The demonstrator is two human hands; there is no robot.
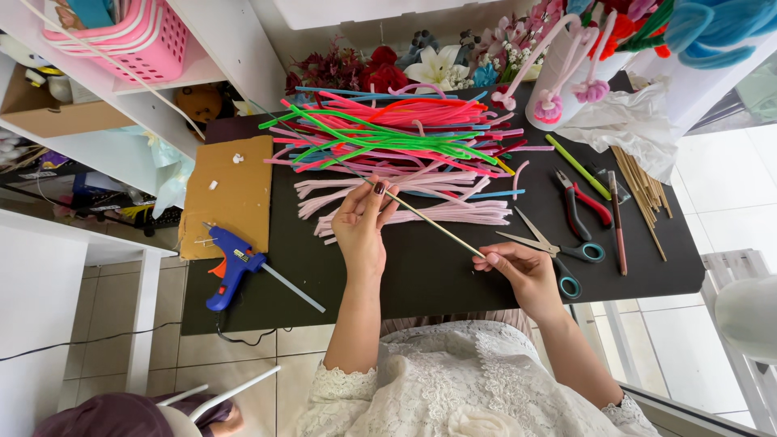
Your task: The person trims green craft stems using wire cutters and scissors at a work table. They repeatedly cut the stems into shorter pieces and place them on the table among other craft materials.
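— What's she got between her hands there?

— A thin wooden stick (429,220). It runs on a slant over the black bench (421,275), upper end toward her left, lower end toward her right. The left hand (362,226) has the grip closed on the upper end, thumb and fingertips pinched together round it. The right hand (522,271) pinches the lower end the same way, fingers shut on the tip.

— So both hands are on it?

— Both, one at each end, with the bare length of the stick stretched between them. It is lifted off the bench, I think, though from here I can't say how high.

— And the fuzzy stuff?

— The pile of pipe cleaners (388,133) lies just beyond the left hand, farther up the bench: pink, green, red and blue ones on top, pale pink ones (421,212) nearest her, partly under the stick. The left hand is clearly the closer one to them; the stick's upper end almost points into the heap.

— Tools?

— Teal-handled scissors (558,251) just beside the right hand, red-handled pliers (581,202) past those, and a bundle of wooden sticks (643,190) at the far right. A blue glue gun (231,271) sits well off to her left, below a cardboard sheet (227,194).
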